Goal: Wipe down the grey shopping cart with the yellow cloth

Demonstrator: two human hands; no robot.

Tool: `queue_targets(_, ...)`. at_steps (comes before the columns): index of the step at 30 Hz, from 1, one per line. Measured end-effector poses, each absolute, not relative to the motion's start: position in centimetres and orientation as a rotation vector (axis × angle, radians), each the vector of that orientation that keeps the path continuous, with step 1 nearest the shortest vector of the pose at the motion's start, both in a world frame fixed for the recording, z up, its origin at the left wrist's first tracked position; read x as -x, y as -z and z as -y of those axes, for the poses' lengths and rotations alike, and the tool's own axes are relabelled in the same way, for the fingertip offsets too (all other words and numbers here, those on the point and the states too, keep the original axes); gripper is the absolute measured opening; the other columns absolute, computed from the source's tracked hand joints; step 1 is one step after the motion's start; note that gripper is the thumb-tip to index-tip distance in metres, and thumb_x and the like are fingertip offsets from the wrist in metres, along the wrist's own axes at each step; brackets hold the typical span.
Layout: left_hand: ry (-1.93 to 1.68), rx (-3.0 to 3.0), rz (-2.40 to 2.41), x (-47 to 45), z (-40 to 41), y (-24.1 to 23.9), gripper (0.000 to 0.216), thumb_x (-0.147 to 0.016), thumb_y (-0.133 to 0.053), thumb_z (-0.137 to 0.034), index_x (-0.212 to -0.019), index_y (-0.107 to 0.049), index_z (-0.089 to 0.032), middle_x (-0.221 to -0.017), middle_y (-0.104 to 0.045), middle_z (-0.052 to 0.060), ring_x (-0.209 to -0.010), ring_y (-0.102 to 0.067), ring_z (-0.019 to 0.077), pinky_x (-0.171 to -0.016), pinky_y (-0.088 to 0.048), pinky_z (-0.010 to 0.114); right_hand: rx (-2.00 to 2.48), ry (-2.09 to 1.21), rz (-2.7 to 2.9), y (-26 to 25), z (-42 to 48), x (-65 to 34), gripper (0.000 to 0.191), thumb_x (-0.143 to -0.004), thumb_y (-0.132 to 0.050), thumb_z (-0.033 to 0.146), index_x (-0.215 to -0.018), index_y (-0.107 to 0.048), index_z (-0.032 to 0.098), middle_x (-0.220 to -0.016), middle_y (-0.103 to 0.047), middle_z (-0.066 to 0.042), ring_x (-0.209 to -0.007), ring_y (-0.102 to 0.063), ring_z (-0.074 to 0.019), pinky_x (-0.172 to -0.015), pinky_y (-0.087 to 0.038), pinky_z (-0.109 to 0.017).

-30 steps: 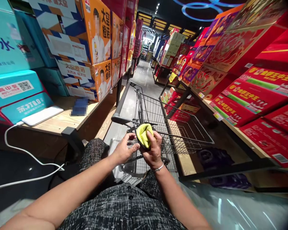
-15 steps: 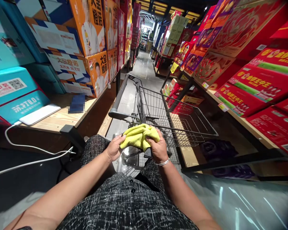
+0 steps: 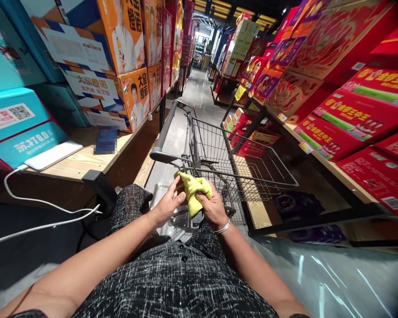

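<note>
A bunched yellow cloth point(image 3: 195, 201) is held in front of my body, just behind the shopping cart point(image 3: 242, 179). My right hand point(image 3: 215, 207) grips its right side, thumb pressed on top and a silver bracelet at the wrist. At the cloth's left edge is my left hand point(image 3: 169, 203), with fingertips against the upper fold and the thumb lower down. Part of the cloth is hidden behind those fingers. The grey cart handle point(image 3: 164, 134) lies ahead and to the left, apart from both hands.
On the left shelf, a white device point(image 3: 55, 155) with a white cable and a dark blue item point(image 3: 106, 141) lie before teal and orange boxes point(image 3: 137, 99). Red boxes point(image 3: 348, 110) fill the right shelf, with black shelf frames on both sides. An aisle point(image 3: 199, 84) runs ahead.
The cloth has gone from stretched sideways to a smaller bunch hanging lower. My left hand has shifted its hold and turned, its fingers now pointing up along the cloth's edge.
</note>
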State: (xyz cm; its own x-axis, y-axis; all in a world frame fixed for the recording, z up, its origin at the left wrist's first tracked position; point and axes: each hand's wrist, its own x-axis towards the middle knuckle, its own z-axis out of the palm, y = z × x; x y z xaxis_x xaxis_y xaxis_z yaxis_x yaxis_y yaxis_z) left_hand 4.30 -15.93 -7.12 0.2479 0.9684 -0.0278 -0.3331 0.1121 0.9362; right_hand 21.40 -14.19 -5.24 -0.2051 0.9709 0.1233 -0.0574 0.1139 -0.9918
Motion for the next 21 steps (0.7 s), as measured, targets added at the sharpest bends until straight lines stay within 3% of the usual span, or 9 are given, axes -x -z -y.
queue_targets(4, -1.018, -0.796, -0.637, -5.2, 16.1, 7.1, 0.095, -0.067, -0.084, -0.06, -0.145, -0.044, -0.023, -0.132, -0.062, 0.014, -0.122, -0.06, 0.0305, -0.102, -0.05, 0.041, 0.958, -1.532, 1.239, 6.4, 15.2, -19.7, 0.054, -0.088, -0.047, 0.071, -0.117, -0.052, 0.025, -0.099, -0.066, -0.005, -0.089, -0.065, -0.0205, -0.079, -0.057, -0.036)
queue_targets(7, -1.029, -0.715, -0.617, -5.6, 16.5, 7.2, 0.094, -0.057, -0.09, -0.059, -0.133, -0.055, -0.018, -0.121, -0.069, 0.015, -0.118, -0.063, 0.0318, -0.101, -0.051, 0.041, 1.027, -1.352, 1.449, 7.0, 14.8, -19.3, 0.057, -0.09, -0.038, 0.074, -0.112, -0.054, 0.024, -0.104, -0.064, -0.007, -0.102, -0.061, -0.0232, -0.092, -0.053, -0.043)
queue_targets(10, -1.052, -0.652, -0.624, -5.7, 16.5, 7.4, 0.092, -0.05, -0.094, -0.056, -0.125, -0.06, -0.015, -0.112, -0.072, 0.015, -0.111, -0.067, 0.0329, -0.098, -0.053, 0.042, 1.175, -0.838, 1.682, 6.9, 13.9, -19.7, 0.06, -0.078, -0.061, 0.071, -0.111, -0.058, 0.021, -0.12, -0.056, -0.012, -0.121, -0.049, -0.0294, -0.11, -0.038, -0.053)
queue_targets(12, -1.074, -0.607, -0.656, -5.7, 16.3, 7.8, 0.087, -0.052, -0.094, -0.054, -0.121, -0.061, -0.013, -0.108, -0.073, 0.015, -0.108, -0.068, 0.0326, -0.096, -0.054, 0.042, 1.282, -0.606, 1.675, 6.5, 13.6, -20.1, 0.06, -0.072, -0.072, 0.062, -0.113, -0.058, 0.021, -0.121, -0.053, -0.013, -0.122, -0.047, -0.0303, -0.11, -0.037, -0.054)
queue_targets(16, -1.182, -0.517, -0.693, -5.6, 15.7, 8.5, 0.08, -0.065, -0.088, -0.053, -0.129, -0.057, -0.017, -0.113, -0.072, 0.014, -0.112, -0.067, 0.0303, -0.1, -0.052, 0.04, 1.282, -0.769, 1.774, 5.3, 14.2, -20.0, 0.037, -0.09, -0.054, 0.046, -0.117, -0.059, 0.02, -0.116, -0.057, -0.011, -0.104, -0.059, -0.0223, -0.094, -0.051, -0.043)
queue_targets(21, -1.082, -0.481, -0.496, -5.2, 16.0, 8.2, 0.094, -0.071, -0.062, -0.081, -0.144, -0.047, -0.024, -0.133, -0.064, 0.013, -0.132, -0.054, 0.0304, -0.109, -0.046, 0.041, 1.294, -0.993, 1.903, 6.1, 14.8, -19.9, 0.077, -0.068, -0.079, 0.039, -0.136, -0.048, 0.02, -0.134, -0.056, -0.014, -0.122, -0.054, -0.0288, -0.107, -0.043, -0.048)
